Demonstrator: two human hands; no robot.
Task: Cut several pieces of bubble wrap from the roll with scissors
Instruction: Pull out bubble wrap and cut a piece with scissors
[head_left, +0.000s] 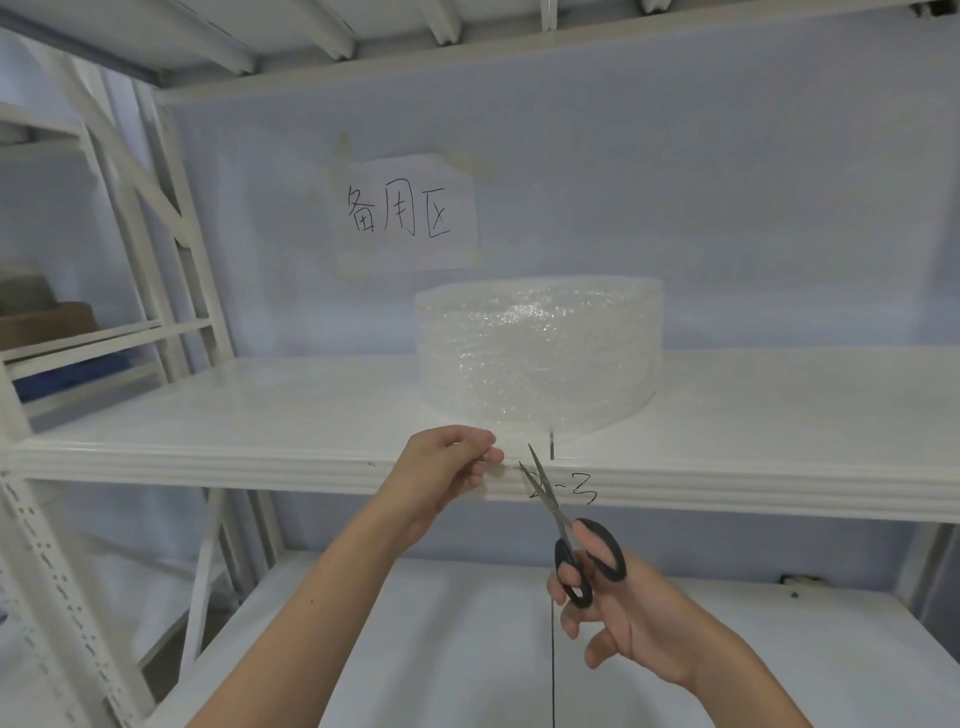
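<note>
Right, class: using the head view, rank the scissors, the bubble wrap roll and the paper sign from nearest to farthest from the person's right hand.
1. Scissors: held in the right hand, blades pointing up to the shelf edge.
2. Bubble wrap roll: on the shelf, above and beyond the hand.
3. Paper sign: taped to the back wall, behind the roll.
</note>
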